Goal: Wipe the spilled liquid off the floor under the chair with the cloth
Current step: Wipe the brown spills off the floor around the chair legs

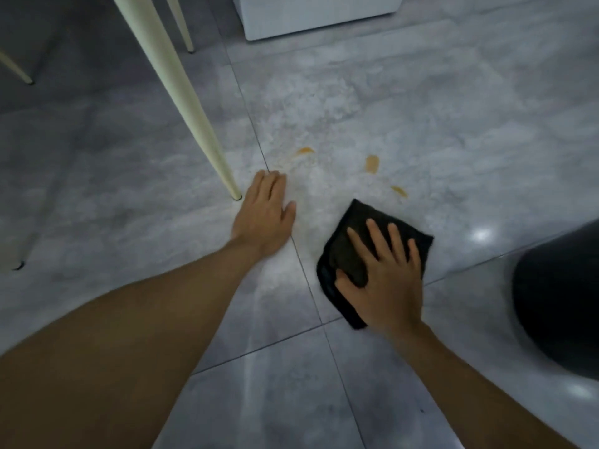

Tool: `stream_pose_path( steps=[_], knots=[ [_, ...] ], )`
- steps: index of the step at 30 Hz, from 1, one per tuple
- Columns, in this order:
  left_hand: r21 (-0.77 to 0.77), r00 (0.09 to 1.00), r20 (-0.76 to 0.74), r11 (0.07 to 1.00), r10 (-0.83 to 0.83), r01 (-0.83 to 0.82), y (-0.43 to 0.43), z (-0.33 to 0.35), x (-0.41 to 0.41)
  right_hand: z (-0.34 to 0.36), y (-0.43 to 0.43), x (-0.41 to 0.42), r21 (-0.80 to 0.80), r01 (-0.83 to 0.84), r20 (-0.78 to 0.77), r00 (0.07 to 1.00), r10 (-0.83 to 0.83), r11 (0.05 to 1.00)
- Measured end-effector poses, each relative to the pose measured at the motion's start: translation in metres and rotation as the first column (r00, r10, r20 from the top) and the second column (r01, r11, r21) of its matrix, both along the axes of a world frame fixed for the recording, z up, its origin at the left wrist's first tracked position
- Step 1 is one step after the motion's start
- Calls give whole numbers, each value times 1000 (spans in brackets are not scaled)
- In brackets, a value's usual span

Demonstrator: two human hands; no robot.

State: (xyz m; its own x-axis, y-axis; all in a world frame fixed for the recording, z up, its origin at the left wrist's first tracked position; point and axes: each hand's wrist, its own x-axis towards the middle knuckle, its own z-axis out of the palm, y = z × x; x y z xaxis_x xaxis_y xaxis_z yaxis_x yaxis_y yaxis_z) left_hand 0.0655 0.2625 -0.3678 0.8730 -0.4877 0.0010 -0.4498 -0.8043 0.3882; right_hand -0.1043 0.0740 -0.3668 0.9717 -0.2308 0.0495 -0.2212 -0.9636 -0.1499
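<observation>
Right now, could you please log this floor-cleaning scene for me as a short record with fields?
setting: grey tiled floor
spill: three orange spots, one far left, one middle, one nearest the cloth
cloth: dark, folded, flat on floor, short of the spots
right hand: palm down, pressing the cloth
left hand: flat on bare floor, beside cream chair leg
status: spots not yet wiped
</observation>
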Motion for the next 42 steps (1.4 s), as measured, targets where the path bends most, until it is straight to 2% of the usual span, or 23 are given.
stream_pose_path(
  steps=[3,7,9,11,15,17,19,22,25,28,30,33,35,39,42],
  knots=[
    [70,987,5,985,159,-159,-10,-8,1,2,-43,-8,3,138,-62,989,-138,990],
    [85,982,1,978,191,-190,-10,-8,3,6,-66,83,55,336,-102,939,-329,940],
    [112,981,-16,976,191,-188,-12,-7,4,7,-53,124,94,366,-114,928,-355,926],
    [139,983,-20,974,182,-178,-12,-6,3,4,-32,130,79,275,-97,959,-267,958],
    [181,988,-15,973,151,-146,-9,-6,4,-4,-26,81,41,84,26,996,-85,996],
    [195,990,-5,971,141,-138,-9,-7,4,-2,-44,91,35,100,-1,995,-100,994],
    [202,990,-2,969,142,-139,-8,-6,3,3,-53,126,54,193,-66,980,-189,980],
    [195,991,0,972,136,-133,-8,-6,5,4,-33,184,88,278,-103,958,-268,957],
    [209,994,-3,972,112,-109,-5,-6,7,2,7,183,70,95,-59,994,-91,993],
    [209,995,-7,974,96,-92,-3,-6,8,-2,8,151,38,-46,27,999,45,998],
    [201,995,-1,975,97,-95,-5,-7,8,2,-6,164,36,-1,-19,1000,1,999],
    [186,994,-4,977,105,-103,-5,-6,7,9,-5,225,85,183,-119,978,-172,979],
    [177,996,-12,980,93,-89,-5,-5,9,12,15,258,115,198,-148,972,-180,973],
    [149,996,-1,984,94,-93,-4,-5,11,7,47,237,109,-76,-84,993,86,991],
    [151,996,11,984,89,-90,-4,-6,9,2,18,219,58,-145,-40,988,148,988]
  ],
)
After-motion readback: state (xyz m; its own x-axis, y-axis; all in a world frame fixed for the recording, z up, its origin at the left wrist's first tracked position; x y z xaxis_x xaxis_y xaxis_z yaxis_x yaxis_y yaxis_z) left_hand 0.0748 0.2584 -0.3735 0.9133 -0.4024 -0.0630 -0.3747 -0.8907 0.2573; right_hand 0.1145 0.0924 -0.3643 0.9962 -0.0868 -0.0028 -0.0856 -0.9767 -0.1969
